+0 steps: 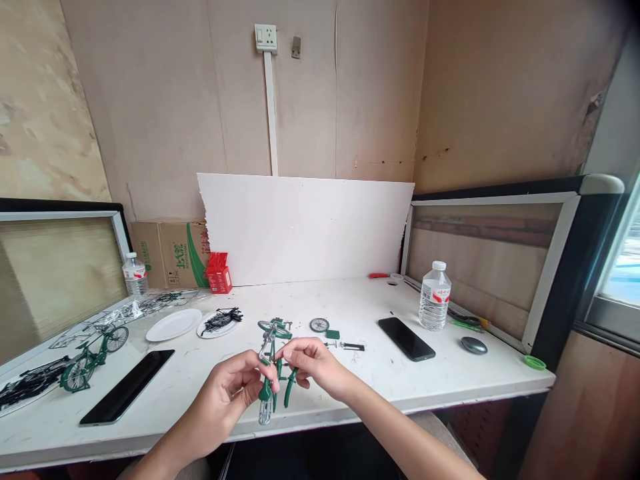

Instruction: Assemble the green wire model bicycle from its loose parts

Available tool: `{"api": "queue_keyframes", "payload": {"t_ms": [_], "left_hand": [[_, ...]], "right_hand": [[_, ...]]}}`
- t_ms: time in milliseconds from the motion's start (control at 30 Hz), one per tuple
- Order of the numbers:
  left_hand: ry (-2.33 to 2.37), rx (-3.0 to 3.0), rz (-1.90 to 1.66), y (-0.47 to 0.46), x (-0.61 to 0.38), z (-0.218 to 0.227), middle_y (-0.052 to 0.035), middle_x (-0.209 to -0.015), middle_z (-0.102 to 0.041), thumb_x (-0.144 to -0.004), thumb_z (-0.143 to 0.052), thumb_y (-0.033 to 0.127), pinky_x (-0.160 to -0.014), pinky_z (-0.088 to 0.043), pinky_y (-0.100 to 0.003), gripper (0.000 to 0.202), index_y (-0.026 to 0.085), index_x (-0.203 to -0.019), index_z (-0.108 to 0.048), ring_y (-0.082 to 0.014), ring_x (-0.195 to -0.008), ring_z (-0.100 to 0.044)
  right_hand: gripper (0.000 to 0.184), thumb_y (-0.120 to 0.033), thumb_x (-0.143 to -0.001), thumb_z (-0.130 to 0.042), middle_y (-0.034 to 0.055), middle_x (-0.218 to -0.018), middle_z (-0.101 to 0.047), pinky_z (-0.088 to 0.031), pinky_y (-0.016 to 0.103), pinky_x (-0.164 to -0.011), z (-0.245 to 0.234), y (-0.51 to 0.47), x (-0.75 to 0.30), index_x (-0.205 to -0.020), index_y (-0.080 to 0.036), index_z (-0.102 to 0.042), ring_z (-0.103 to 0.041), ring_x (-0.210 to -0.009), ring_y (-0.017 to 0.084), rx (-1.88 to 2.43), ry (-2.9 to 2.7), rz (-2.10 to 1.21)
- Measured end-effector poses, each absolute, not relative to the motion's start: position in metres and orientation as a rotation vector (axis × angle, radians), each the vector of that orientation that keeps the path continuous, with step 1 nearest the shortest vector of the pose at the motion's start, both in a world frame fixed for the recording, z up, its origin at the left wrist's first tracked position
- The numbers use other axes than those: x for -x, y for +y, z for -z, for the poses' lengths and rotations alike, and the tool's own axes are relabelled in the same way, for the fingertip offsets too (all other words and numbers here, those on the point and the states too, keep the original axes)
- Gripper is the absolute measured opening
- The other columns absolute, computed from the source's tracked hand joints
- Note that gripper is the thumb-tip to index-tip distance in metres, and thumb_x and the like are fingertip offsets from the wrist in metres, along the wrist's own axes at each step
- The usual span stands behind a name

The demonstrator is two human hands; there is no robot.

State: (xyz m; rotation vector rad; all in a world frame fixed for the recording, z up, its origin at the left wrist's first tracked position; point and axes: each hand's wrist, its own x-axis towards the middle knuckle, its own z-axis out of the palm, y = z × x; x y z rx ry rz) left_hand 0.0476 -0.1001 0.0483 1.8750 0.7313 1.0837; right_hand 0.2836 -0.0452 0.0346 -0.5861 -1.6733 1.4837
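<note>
A partly built green and silver model bicycle (269, 340) is held over the front of the table. My left hand (220, 397) is closed on it, with thumb and fingers by the green saddle and silver rack. From the other side, my right hand (317, 367) pinches the same model near its middle; the exact spot is hidden behind the fingers. A curved green piece (290, 388) hangs below my right fingers, and I cannot tell whether it is joined to the model. Just beyond lie a loose spoked wheel (319, 325), a small green piece (333, 334) and a silver-and-black part (351, 346).
At left stand another green model bicycle (90, 360) and a dark tablet (127, 388). White plates (173, 325) and black parts (223, 319) lie behind. To the right are a phone (407, 338), a water bottle (435, 298), a mouse (474, 345) and a green cap (535, 363).
</note>
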Motion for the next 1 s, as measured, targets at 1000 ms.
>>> {"api": "queue_keyframes", "payload": {"t_ms": [1000], "left_hand": [[0.645, -2.496, -1.407, -0.096, -0.071, -0.035, -0.0047, -0.078, -0.071, -0.101, -0.051, 0.008, -0.066, -0.053, -0.022, 0.025, 0.022, -0.099, -0.071, -0.0148, -0.068, -0.067]], "right_hand": [[0.014, -0.031, -0.085, -0.072, -0.0015, -0.071, -0.054, -0.033, 0.024, -0.058, -0.054, -0.051, -0.287, -0.081, -0.018, -0.068, -0.043, -0.068, 0.012, 0.747, -1.918, -0.985]]}}
